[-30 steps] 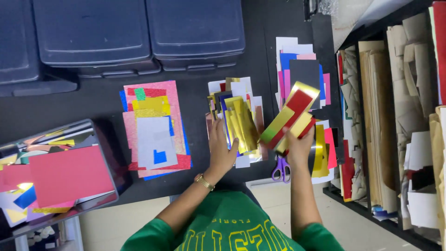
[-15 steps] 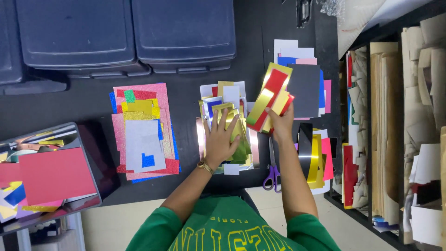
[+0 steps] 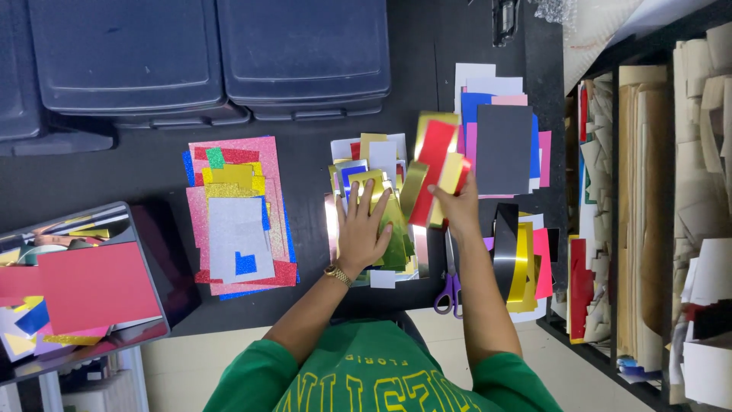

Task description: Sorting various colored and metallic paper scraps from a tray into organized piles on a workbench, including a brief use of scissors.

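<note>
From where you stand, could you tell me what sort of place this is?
Probably a craft or art supply room: stacks of coloured paper on a dark table, purple scissors, and shelves crammed with card.

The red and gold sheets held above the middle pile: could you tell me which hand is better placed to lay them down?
Probably the right hand: it already grips the red and gold sheets beside the middle pile. The left hand lies flat on that pile.
</note>
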